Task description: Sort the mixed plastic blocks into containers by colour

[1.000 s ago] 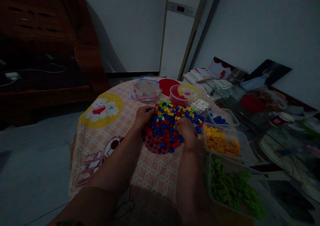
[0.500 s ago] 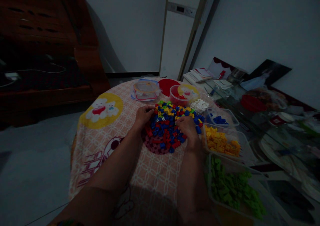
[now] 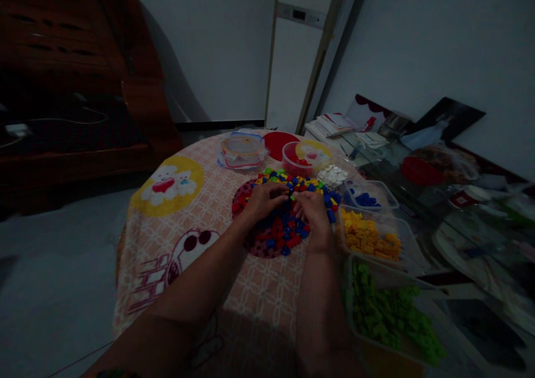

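A mixed pile of red, blue, yellow and green toy building bricks (image 3: 288, 227) covers a round dark-red patch on the tablecloth. My left hand (image 3: 266, 200) is over the middle of the pile, its fingers curled towards the thumb. Close by on the right, my right hand (image 3: 311, 208) is closed, fingertips pinched and turned towards the left hand. A small light-green brick (image 3: 293, 197) shows between the two hands; whether either one grips it is unclear. Dim light and the fingers hide whatever they hold.
Along the right stand clear tubs of green bricks (image 3: 393, 311), yellow bricks (image 3: 368, 236) and blue bricks (image 3: 366, 199). White bricks (image 3: 332, 175) and a round tub (image 3: 295, 163) with red pieces sit behind the pile. Stacked lids (image 3: 241, 149) lie at the back of the table. A cluttered glass surface borders the right.
My left hand has moved right, from the pile's left edge to its middle, close to the right hand. The right hand has stayed nearly in place.
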### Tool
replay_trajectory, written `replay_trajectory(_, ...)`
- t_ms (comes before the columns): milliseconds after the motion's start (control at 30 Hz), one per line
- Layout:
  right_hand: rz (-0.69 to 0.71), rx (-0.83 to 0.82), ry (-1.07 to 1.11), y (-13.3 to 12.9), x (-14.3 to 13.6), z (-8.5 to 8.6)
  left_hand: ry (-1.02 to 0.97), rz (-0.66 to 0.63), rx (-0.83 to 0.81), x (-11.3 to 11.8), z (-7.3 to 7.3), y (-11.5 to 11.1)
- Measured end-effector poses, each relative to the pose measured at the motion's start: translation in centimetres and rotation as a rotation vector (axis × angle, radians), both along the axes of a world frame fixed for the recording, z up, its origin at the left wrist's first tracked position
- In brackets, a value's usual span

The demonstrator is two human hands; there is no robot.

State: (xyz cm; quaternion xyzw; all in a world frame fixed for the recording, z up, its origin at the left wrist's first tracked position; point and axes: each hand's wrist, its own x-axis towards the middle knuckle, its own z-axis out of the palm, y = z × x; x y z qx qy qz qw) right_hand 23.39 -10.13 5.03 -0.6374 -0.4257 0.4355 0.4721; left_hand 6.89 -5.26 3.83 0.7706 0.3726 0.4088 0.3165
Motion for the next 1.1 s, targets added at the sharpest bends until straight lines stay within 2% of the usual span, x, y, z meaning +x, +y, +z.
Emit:
replay_trajectory(100,0.011,0.007,0.086,-0.2,0.0,0.6,-0.025,0.046,0.026,0.1,-0.1,-0.2)
replay_trajectory(167,0.040,0.069,0.189,-0.7,0.2,1.4,-0.031,0.104,0.041,-0.1,-0.2,-0.1)
replay_trajectory(233,0.080,0.230,0.335,-1.5,0.6,2.5,-0.012,0.153,0.036,-0.4,-0.4,0.1)
replay_trajectory(367,0.073,0.693,0.613,-3.6,2.1,4.6,0.049,0.210,-0.016,-0.7,-0.9,0.5)
replay_trajectory(433,0.069,0.813,0.680,-4.6,3.0,5.5,0.053,0.212,-0.033,-0.7,-1.1,0.6)
replay_trajectory(567,0.093,0.740,0.676,-6.2,4.4,7.7,0.032,0.205,-0.053,-0.8,-1.1,0.6)
replay_trajectory(733,0.044,0.768,0.718,-7.4,4.9,9.7,0.010,0.220,-0.059,-1.0,-1.0,0.4)
replay_trajectory(967,-0.104,1.032,0.720,-6.8,4.1,8.6,-0.158,0.323,-0.076,-1.9,-0.8,1.2)
replay_trajectory(1100,-0.147,0.859,0.620,-5.4,3.5,7.8,-0.295,0.468,-0.067,-3.8,-0.5,2.6)
